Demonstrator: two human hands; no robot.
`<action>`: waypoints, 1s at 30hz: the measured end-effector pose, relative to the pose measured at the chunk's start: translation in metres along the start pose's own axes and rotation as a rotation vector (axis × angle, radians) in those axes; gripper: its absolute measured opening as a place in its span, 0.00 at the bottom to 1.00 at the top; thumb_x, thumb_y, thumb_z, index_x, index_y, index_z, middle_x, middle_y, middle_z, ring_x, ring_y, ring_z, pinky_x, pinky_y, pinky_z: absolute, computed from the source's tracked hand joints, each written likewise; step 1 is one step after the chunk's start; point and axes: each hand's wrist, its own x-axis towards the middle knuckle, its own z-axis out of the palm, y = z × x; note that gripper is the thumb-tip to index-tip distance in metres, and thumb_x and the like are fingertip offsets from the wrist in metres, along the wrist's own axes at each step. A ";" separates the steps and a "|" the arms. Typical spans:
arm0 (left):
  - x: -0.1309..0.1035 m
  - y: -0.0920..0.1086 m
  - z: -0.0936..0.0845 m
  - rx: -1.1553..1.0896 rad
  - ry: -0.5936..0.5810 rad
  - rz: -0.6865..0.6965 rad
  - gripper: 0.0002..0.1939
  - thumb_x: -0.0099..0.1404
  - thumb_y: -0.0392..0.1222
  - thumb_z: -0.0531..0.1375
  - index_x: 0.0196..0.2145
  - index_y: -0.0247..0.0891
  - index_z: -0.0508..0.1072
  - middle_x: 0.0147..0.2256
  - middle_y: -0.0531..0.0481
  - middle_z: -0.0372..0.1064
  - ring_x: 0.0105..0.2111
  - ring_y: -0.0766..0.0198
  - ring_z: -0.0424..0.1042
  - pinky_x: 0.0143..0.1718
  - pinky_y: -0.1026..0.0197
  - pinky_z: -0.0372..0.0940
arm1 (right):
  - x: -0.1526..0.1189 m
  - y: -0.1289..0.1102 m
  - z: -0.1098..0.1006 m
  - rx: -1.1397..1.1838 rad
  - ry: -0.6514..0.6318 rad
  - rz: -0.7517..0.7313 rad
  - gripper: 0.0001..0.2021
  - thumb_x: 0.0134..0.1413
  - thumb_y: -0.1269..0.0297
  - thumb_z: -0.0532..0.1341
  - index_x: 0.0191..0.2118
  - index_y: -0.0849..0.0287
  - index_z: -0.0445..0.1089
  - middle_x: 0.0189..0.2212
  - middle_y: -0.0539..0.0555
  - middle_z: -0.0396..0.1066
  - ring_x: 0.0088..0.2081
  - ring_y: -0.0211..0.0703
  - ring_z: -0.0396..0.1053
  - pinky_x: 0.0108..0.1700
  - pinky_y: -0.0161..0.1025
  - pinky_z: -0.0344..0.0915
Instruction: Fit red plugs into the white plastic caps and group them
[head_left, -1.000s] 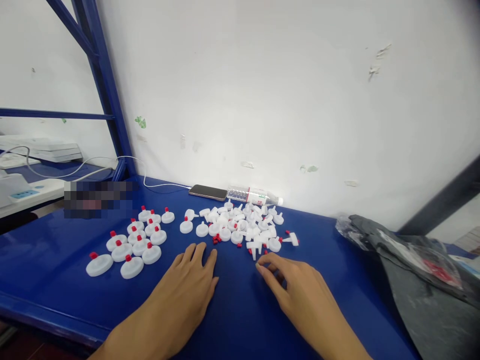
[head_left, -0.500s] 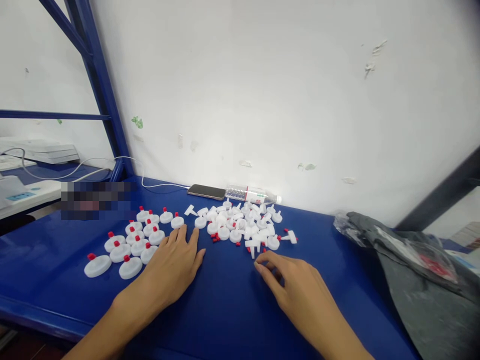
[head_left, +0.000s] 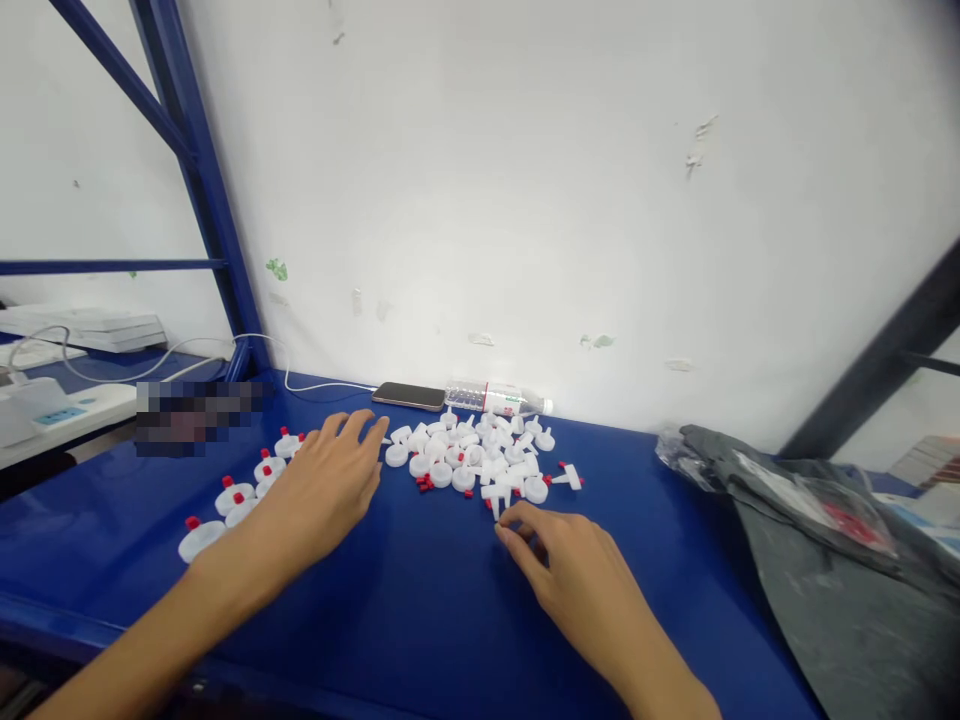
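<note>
My left hand [head_left: 322, 480] hovers palm down with fingers spread over a group of white round caps with red tips [head_left: 240, 495], covering part of it; it holds nothing. A loose pile of white caps and small red plugs [head_left: 472, 455] lies in the middle of the blue table [head_left: 420, 600]. My right hand [head_left: 570, 565] rests on the table just in front of that pile, its fingertips touching a small white piece [head_left: 496, 505] at the pile's near edge. No grip on that piece shows.
A dark phone [head_left: 409, 396] on a white cable and a lying plastic bottle [head_left: 495, 398] sit against the white wall. A grey bag [head_left: 817, 540] covers the table's right side. A blue rack post [head_left: 202, 190] stands at the left, with white boxes behind it.
My left hand has moved left and away from me, from the bare table in front of the pile to above the red-tipped caps. My right hand has stayed at the pile's near edge.
</note>
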 end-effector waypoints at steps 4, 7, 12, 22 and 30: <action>0.032 -0.024 -0.008 -0.001 -0.076 0.053 0.28 0.73 0.44 0.59 0.66 0.31 0.63 0.66 0.33 0.60 0.63 0.41 0.62 0.60 0.40 0.64 | 0.001 0.000 -0.001 -0.071 0.020 0.016 0.09 0.72 0.64 0.57 0.43 0.49 0.75 0.34 0.48 0.81 0.37 0.51 0.80 0.34 0.39 0.56; 0.053 -0.032 -0.001 0.003 -0.155 0.048 0.21 0.71 0.48 0.63 0.56 0.36 0.72 0.55 0.41 0.71 0.55 0.50 0.71 0.57 0.41 0.67 | 0.001 0.000 0.000 -0.101 0.037 0.024 0.08 0.71 0.66 0.58 0.46 0.49 0.75 0.35 0.49 0.82 0.39 0.52 0.80 0.34 0.39 0.57; 0.063 -0.029 0.010 -0.013 -0.176 0.033 0.13 0.72 0.49 0.62 0.44 0.35 0.75 0.44 0.47 0.75 0.46 0.57 0.76 0.52 0.46 0.70 | 0.000 0.002 -0.002 -0.192 0.050 0.054 0.08 0.69 0.68 0.61 0.48 0.49 0.74 0.38 0.48 0.82 0.39 0.51 0.80 0.32 0.39 0.57; -0.009 0.015 -0.002 -0.367 0.171 0.004 0.23 0.73 0.55 0.50 0.57 0.43 0.70 0.53 0.47 0.73 0.51 0.56 0.73 0.53 0.56 0.68 | 0.005 0.009 0.003 -0.270 0.019 0.177 0.12 0.70 0.72 0.59 0.52 0.51 0.75 0.42 0.54 0.78 0.36 0.49 0.80 0.28 0.38 0.54; -0.056 0.062 0.031 -0.868 0.051 -0.040 0.12 0.70 0.52 0.56 0.47 0.47 0.71 0.42 0.54 0.77 0.40 0.59 0.75 0.44 0.58 0.69 | 0.004 0.009 0.005 -0.252 0.038 0.158 0.11 0.71 0.69 0.58 0.43 0.49 0.77 0.39 0.51 0.77 0.34 0.46 0.78 0.27 0.39 0.51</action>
